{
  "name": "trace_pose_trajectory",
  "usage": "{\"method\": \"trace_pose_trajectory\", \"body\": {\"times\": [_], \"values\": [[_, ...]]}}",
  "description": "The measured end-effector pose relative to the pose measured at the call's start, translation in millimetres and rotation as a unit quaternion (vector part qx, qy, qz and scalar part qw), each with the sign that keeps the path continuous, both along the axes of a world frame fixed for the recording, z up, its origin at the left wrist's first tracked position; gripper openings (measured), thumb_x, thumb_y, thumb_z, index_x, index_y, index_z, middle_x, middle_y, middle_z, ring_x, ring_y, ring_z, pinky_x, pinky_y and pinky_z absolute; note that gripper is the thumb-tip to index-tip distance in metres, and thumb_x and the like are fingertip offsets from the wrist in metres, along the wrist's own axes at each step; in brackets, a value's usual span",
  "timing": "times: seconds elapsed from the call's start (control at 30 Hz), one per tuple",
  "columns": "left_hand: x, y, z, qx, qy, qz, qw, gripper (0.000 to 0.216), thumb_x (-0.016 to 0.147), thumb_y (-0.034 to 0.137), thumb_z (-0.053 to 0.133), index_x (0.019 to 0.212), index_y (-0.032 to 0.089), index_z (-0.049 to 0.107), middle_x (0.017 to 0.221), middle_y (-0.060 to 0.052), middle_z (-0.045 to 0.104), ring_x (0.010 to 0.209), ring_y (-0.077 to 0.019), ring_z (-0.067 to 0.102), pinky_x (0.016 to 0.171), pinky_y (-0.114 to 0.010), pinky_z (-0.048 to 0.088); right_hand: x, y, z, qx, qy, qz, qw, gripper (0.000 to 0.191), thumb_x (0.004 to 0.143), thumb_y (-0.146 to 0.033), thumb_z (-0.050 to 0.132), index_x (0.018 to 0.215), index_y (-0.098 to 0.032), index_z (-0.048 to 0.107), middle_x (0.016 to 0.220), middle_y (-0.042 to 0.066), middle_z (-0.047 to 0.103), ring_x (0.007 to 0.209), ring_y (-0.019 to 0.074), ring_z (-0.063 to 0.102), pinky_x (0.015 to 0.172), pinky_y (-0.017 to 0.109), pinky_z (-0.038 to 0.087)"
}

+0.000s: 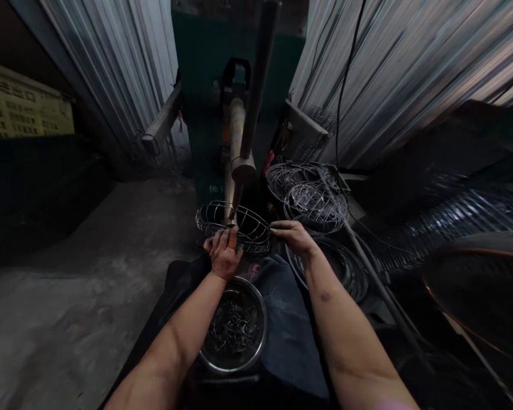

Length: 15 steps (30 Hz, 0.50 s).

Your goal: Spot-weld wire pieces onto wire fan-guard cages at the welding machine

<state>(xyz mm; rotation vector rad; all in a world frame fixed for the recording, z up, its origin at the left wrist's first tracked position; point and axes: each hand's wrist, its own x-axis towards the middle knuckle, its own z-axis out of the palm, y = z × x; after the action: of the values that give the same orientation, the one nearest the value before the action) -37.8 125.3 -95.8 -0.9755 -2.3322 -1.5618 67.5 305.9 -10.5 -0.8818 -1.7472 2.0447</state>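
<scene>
A round wire basket [250, 222] of thin metal rods sits around the tip of a machine's lower arm, straight ahead. My left hand [225, 250] is closed at its near left rim, an orange band around one finger; the fingertips are partly hidden. At the right rim my right hand [294, 234] pinches the wire between thumb and fingers. Above the basket, a thick metal electrode rod [239, 171] slants down toward it. On my lap rests a steel bowl [263, 336] holding many small bent metal pieces [235, 327].
Several wire baskets [316, 202] are piled right of the machine [205, 114], with wire rings [353, 273] below them. A long bar [367, 267] runs beside these. At far left stands a yellow crate [29, 111]. Corrugated metal sheeting [123, 74] forms the back wall.
</scene>
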Motion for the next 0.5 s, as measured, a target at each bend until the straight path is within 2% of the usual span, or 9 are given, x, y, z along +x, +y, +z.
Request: {"method": "trace_pose_trajectory", "body": {"times": [0.13,0.3,0.4,0.5], "values": [[2,0,1.6,0.012,-0.041,-0.002,0.999,0.049,0.061,0.034,0.076,0.109,0.025,0.069,0.11,-0.012,0.066,0.116,-0.0359,0.047,0.105,-0.045,0.018,3,-17,16.3,0.033,0.018,0.001,0.999,0.041,0.037,-0.035,0.087,0.07,-0.014,0.073,0.061,0.002,0.067,0.054,0.014,0.059,0.058,0.029,0.049],[5,-1,4.7,0.074,-0.07,0.029,0.994,0.061,0.051,0.035,0.082,0.109,0.022,0.068,0.112,-0.015,0.062,0.114,-0.0372,0.048,0.104,-0.046,0.024,-5,-35,36.4,0.066,0.005,0.021,0.998,0.043,0.042,-0.039,0.085,0.074,-0.014,0.074,0.054,0.001,0.063,0.047,0.0116,0.052,0.05,0.028,0.045],[3,-12,14.3,0.09,-0.078,0.02,0.993,0.067,0.052,0.031,0.081,0.117,0.021,0.064,0.119,-0.015,0.058,0.118,-0.0364,0.046,0.104,-0.046,0.029,-12,-39,35.6,0.07,0.011,0.019,0.997,0.043,0.044,-0.04,0.084,0.076,-0.013,0.074,0.057,0.001,0.063,0.048,0.0112,0.052,0.05,0.027,0.043],[1,-33,29.1,0.104,-0.067,0.025,0.992,0.052,0.065,0.028,0.074,0.116,0.022,0.065,0.118,-0.012,0.058,0.114,-0.03,0.05,0.102,-0.041,0.034,-15,-41,28.6,0.083,0.023,0.01,0.996,0.041,0.047,-0.039,0.084,0.078,-0.014,0.073,0.063,0.002,0.065,0.055,0.0125,0.055,0.055,0.027,0.045]]}}
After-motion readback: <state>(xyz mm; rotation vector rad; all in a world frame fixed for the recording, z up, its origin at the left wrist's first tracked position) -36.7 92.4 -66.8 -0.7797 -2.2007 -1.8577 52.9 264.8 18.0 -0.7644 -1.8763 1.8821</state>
